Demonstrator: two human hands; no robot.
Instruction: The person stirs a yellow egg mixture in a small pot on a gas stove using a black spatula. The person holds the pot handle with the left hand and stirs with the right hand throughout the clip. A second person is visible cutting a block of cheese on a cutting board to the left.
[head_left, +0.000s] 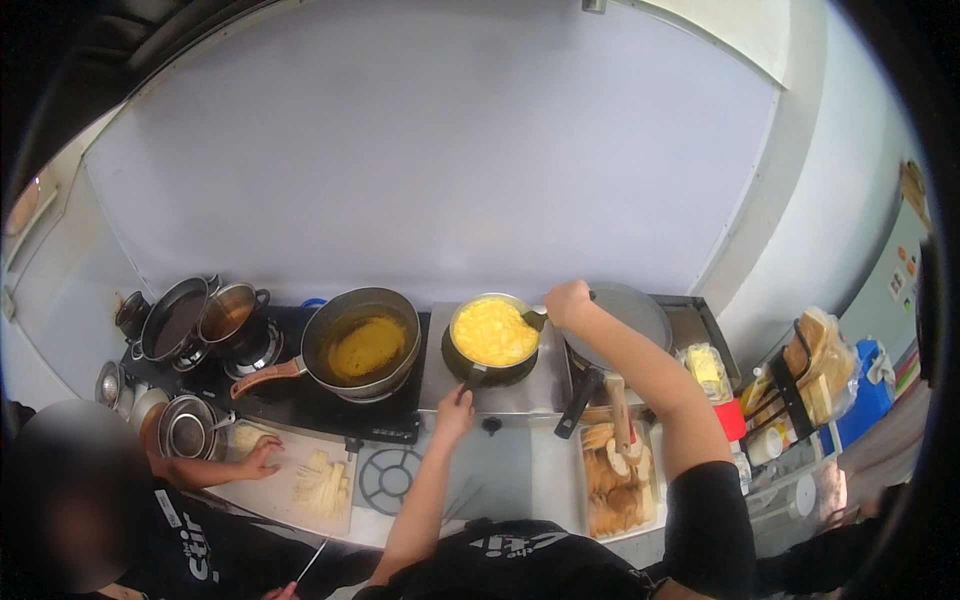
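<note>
My left hand (454, 410) grips the dark handle of a frying pan (466, 365) on a steel-topped burner. Soft yellow scrambled egg (491, 331) covers the pan's inside. A spatula with a dark head (534, 320) is in my right hand (568, 301), its tip at the egg's right edge. Just right of the pan, behind my right forearm, lies a flat round griddle pan (634, 322) with a black handle. On the left, a deep wok (319, 322) with a wooden handle holds yellow oil on the black hob.
Left, a co-worker's hand (259, 459) rests by a cutting board (251, 502) with pale cut strips (322, 484); their other hand holds a knife (311, 560). Dark pots (174, 319) stand far left. Right are a tray of sliced bread (619, 491), a butter tub (705, 367) and a bread rack (799, 390).
</note>
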